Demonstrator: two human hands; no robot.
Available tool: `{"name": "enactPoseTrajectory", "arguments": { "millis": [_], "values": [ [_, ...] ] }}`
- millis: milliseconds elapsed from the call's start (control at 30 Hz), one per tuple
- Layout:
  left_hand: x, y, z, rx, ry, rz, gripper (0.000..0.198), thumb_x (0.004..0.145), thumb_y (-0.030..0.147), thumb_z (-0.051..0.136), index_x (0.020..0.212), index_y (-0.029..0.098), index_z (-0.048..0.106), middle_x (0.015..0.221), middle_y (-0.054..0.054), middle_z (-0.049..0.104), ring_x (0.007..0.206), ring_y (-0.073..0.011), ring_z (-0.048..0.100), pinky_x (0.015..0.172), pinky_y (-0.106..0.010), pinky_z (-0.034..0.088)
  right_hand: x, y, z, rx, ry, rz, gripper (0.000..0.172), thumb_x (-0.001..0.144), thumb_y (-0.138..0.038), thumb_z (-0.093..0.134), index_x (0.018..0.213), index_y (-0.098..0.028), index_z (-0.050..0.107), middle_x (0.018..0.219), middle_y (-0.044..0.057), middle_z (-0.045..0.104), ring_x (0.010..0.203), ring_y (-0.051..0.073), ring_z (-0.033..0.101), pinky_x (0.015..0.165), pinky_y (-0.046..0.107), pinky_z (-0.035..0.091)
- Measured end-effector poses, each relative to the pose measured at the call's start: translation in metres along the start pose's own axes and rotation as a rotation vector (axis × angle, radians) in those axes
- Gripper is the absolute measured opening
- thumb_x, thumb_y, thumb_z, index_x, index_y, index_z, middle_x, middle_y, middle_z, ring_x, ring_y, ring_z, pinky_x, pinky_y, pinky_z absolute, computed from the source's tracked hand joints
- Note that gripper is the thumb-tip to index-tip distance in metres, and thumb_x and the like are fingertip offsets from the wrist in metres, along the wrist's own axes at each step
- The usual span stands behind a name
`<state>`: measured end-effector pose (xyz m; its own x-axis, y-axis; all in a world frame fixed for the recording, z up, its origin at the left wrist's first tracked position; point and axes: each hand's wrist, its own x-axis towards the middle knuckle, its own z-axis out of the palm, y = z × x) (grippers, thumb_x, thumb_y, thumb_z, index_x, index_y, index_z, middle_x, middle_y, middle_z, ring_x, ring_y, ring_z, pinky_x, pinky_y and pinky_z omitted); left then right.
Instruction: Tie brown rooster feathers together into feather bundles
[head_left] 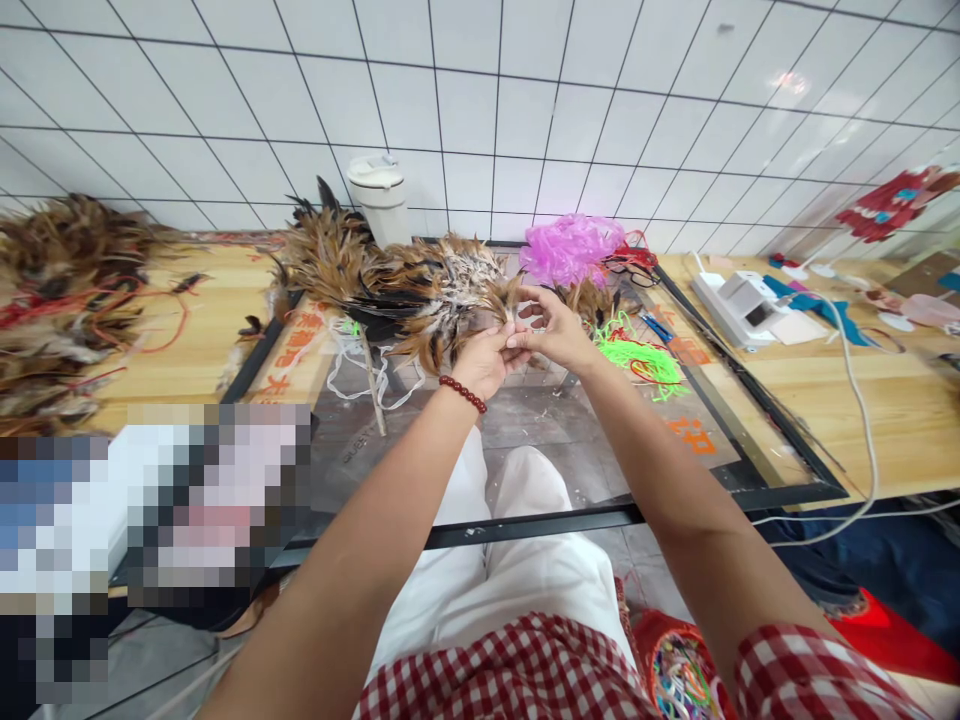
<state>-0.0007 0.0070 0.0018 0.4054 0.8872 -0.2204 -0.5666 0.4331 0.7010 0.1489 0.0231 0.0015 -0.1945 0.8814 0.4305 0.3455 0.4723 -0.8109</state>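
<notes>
In front of me my left hand [487, 357] and my right hand [555, 330] meet, fingertips together, over the glass tabletop. Between them they pinch a small brown feather [504, 296], its lower end hidden by the fingers. A red bead bracelet circles my left wrist. Just beyond the hands lies a heap of brown, black and whitish feathers [442, 285]. More brown feathers [589, 300] rest past my right hand. Right of that hand is a bundle of bright green cord [641, 362] with red strands. White cord and a thin stick [373, 380] lie left of my left hand.
A white lidded tumbler [379, 200] stands by the tiled wall. Crumpled pink plastic [570, 248] lies behind my right hand. A white power strip [742, 305] with a cable sits at right. Feather piles [71, 245] cover the left table. A blue cutter [658, 328] lies near the green cord.
</notes>
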Motion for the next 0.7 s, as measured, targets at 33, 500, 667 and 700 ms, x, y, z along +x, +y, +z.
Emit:
{"name": "enactPoseTrajectory", "arguments": {
  "millis": [33,500,667,700],
  "values": [
    [0.000,0.000,0.000,-0.003,-0.006,-0.006,0.006,0.080,0.018,0.063,0.076,0.014,0.061,0.068,0.000,0.062,0.063,-0.0086,0.059,0.075,-0.027,0.050,0.000,0.000,-0.001,-0.047,0.011,-0.026,0.082,0.059,-0.050,0.079,0.130,-0.022,0.049,0.129,0.012,0.050,0.096,0.022,0.055,0.084,0.040,0.048],
    [0.003,0.010,0.001,-0.014,0.280,0.354,0.016,0.081,0.029,0.064,0.076,0.015,0.059,0.062,0.003,0.058,0.053,-0.0039,0.054,0.055,-0.016,0.043,-0.004,-0.009,-0.007,-0.435,-0.010,0.050,0.019,0.069,-0.027,0.069,0.085,-0.016,0.072,0.081,0.005,0.066,0.070,0.015,0.055,0.070,0.028,0.043],
    [0.004,0.011,0.003,-0.027,0.342,0.363,0.015,0.083,0.024,0.062,0.072,0.014,0.058,0.052,0.006,0.051,0.043,-0.0021,0.045,0.047,-0.015,0.035,-0.007,-0.005,-0.005,-0.514,-0.243,0.145,0.019,0.064,-0.031,0.072,0.076,-0.017,0.073,0.066,0.000,0.064,0.060,0.012,0.052,0.059,0.024,0.035],
    [0.004,0.010,0.003,-0.028,0.342,0.364,0.015,0.083,0.024,0.062,0.072,0.014,0.058,0.052,0.006,0.050,0.043,-0.0021,0.045,0.046,-0.015,0.035,-0.007,-0.004,-0.004,-0.543,-0.251,0.129,0.018,0.063,-0.030,0.072,0.075,-0.017,0.073,0.067,0.001,0.065,0.062,0.012,0.052,0.060,0.024,0.035]
  ]
}}
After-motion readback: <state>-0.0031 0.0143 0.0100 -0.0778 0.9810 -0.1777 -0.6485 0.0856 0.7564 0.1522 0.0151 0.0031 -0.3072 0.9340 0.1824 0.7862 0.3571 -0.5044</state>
